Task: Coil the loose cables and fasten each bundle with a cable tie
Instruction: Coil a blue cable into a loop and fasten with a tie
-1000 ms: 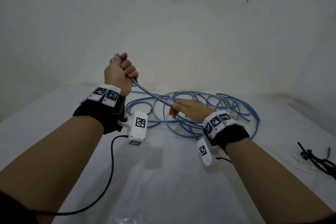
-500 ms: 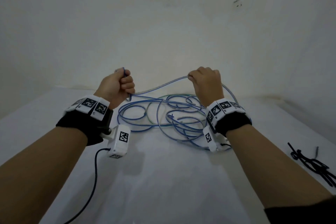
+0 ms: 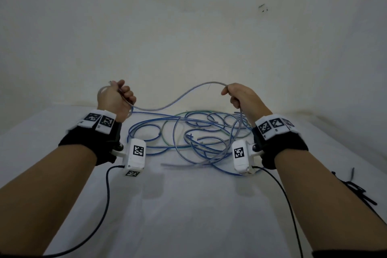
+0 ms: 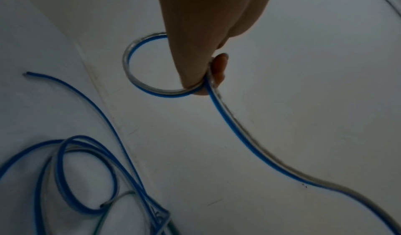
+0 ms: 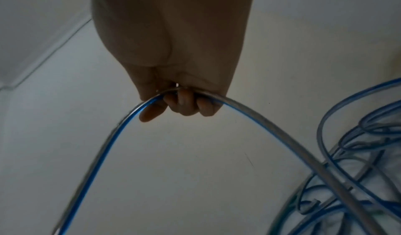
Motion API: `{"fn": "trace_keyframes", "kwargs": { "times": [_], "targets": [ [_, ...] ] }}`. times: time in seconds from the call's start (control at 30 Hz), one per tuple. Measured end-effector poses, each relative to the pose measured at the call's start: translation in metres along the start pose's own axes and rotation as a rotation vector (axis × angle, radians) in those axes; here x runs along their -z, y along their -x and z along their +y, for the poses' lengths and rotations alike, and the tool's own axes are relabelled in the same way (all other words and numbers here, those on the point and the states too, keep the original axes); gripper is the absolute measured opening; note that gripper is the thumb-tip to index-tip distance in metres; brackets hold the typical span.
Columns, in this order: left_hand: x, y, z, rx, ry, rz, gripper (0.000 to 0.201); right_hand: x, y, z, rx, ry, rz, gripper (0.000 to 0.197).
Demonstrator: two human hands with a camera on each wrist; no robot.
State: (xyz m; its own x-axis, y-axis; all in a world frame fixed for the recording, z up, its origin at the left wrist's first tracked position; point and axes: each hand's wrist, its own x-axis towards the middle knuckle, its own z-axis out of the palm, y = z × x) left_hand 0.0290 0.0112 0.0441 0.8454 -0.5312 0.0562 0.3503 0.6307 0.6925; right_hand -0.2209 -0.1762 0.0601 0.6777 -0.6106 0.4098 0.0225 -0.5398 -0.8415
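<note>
Gripping one blue-striped cable: left hand fingers curled; right hand likewise

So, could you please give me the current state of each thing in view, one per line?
Left hand: raised, grips the cable, one small loop formed.
Right hand: raised, fingers curled round the same cable.
Blue-striped cable: sags between the hands, the rest uncoiled.
Cable pile: loose and tangled on the table, not tied.
Black cable ties: lying at the right edge, not in use.
</note>
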Motion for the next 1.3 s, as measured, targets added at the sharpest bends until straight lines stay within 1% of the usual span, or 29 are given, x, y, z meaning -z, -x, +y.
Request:
{"fn": "trace_keyframes", "kwargs": {
  "times": [0.07, 0.13, 0.17, 0.23, 0.3, 0.33, 0.37, 0.4, 0.43, 0.5, 0.57, 0.63, 0.67, 0.7, 0.77, 0.83, 0.9, 1.0, 1.1, 1.17, 1.3],
  "targets": [
    [0.000, 0.002, -0.006, 0.024, -0.055, 0.062, 0.041, 0.000, 0.004, -0.005, 0.079, -0.090, -0.042, 0.028],
    [0.000, 0.003, -0.007, -0.003, -0.057, 0.099, 0.042, 0.001, 0.007, -0.006, 0.109, -0.154, -0.157, 0.023],
    [0.001, 0.002, -0.006, -0.026, -0.028, 0.109, 0.043, 0.003, 0.009, -0.005, 0.097, -0.141, -0.241, 0.022],
    [-0.001, 0.001, -0.001, -0.071, 0.057, 0.098, 0.042, 0.005, 0.012, -0.004, 0.036, -0.011, -0.433, 0.019],
    [-0.005, 0.002, 0.007, -0.097, 0.152, 0.028, 0.041, 0.004, 0.015, -0.003, -0.035, 0.216, -0.608, 0.016],
    [-0.008, 0.004, 0.010, -0.096, 0.205, -0.025, 0.040, 0.001, 0.016, -0.001, -0.057, 0.362, -0.661, 0.014],
    [-0.012, 0.006, 0.013, -0.085, 0.252, -0.086, 0.040, -0.003, 0.016, 0.002, -0.067, 0.505, -0.673, 0.014],
    [-0.017, 0.010, 0.016, -0.062, 0.286, -0.155, 0.040, -0.008, 0.016, 0.005, -0.069, 0.619, -0.641, 0.016],
    [-0.022, 0.015, 0.017, -0.030, 0.307, -0.227, 0.039, -0.012, 0.016, 0.009, -0.069, 0.695, -0.573, 0.017],
    [-0.032, 0.026, 0.018, 0.066, 0.316, -0.378, 0.036, -0.019, 0.016, 0.017, -0.077, 0.758, -0.413, 0.016],
    [-0.039, 0.038, 0.018, 0.203, 0.293, -0.526, 0.028, -0.025, 0.016, 0.024, -0.069, 0.783, -0.252, 0.017],
    [-0.044, 0.049, 0.016, 0.333, 0.200, -0.665, 0.016, -0.031, 0.013, 0.031, -0.050, 0.776, -0.086, 0.019],
    [-0.046, 0.054, 0.013, 0.378, 0.112, -0.710, 0.016, -0.032, 0.011, 0.034, -0.063, 0.728, -0.004, 0.019],
    [-0.046, 0.059, 0.010, 0.408, 0.002, -0.723, 0.020, -0.033, 0.010, 0.036, -0.088, 0.658, 0.070, 0.019],
    [-0.047, 0.066, 0.002, 0.453, -0.229, -0.684, 0.031, -0.031, 0.007, 0.039, -0.151, 0.520, 0.172, 0.020],
    [-0.044, 0.070, -0.008, 0.484, -0.424, -0.643, 0.033, -0.028, 0.004, 0.039, -0.194, 0.413, 0.196, 0.025],
    [-0.037, 0.071, -0.018, 0.501, -0.593, -0.639, 0.032, -0.026, 0.002, 0.035, -0.197, 0.270, 0.206, 0.030],
    [-0.030, 0.072, -0.033, 0.419, -0.789, -0.613, 0.031, -0.024, 0.003, 0.028, -0.191, 0.065, 0.271, 0.031],
    [-0.031, 0.071, -0.043, 0.287, -0.863, -0.539, 0.030, -0.028, 0.009, 0.016, -0.185, -0.115, 0.270, 0.023],
    [-0.033, 0.070, -0.047, 0.233, -0.854, -0.488, 0.029, -0.034, 0.013, 0.007, -0.175, -0.207, 0.202, 0.021],
    [-0.040, 0.069, -0.051, 0.162, -0.758, -0.369, 0.028, -0.046, 0.021, -0.006, -0.127, -0.174, 0.055, 0.016]
  ]
}}
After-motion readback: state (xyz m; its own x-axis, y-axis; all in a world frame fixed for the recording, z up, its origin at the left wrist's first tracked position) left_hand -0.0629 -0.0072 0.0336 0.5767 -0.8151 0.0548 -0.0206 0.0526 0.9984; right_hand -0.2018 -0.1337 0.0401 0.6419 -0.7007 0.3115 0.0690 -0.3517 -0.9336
